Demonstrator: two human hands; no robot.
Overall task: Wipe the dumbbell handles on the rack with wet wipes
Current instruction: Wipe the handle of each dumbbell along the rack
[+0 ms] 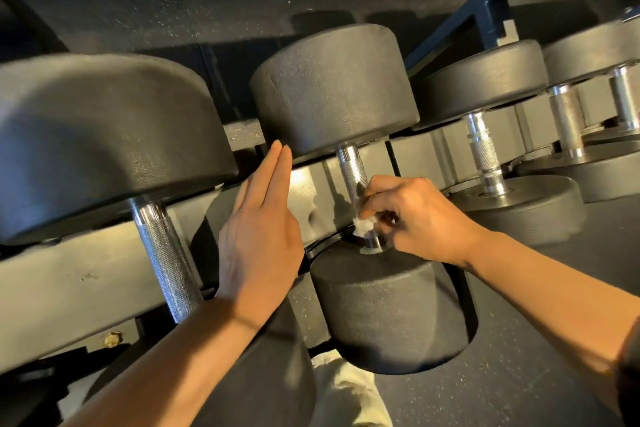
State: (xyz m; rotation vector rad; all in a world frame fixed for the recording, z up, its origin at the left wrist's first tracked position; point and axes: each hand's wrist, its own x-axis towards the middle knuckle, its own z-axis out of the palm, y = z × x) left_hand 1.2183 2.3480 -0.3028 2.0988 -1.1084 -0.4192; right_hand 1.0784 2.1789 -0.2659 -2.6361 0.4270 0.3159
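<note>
While the left hand (258,236) lies flat, the right hand (412,215) pinches a wipe (363,225) on the handle (353,173).

No legible text, numbers or brand marks on any dumbbell head (332,87) or the rack (69,274). Surfaces in view carry no readable labels.

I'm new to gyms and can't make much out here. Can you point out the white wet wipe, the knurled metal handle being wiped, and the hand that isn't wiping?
White wet wipe (363,225): head view, on its bunched middle.
Knurled metal handle (352,172): head view, on its bare upper stretch.
Left hand (259,236): head view, on its back.
</note>
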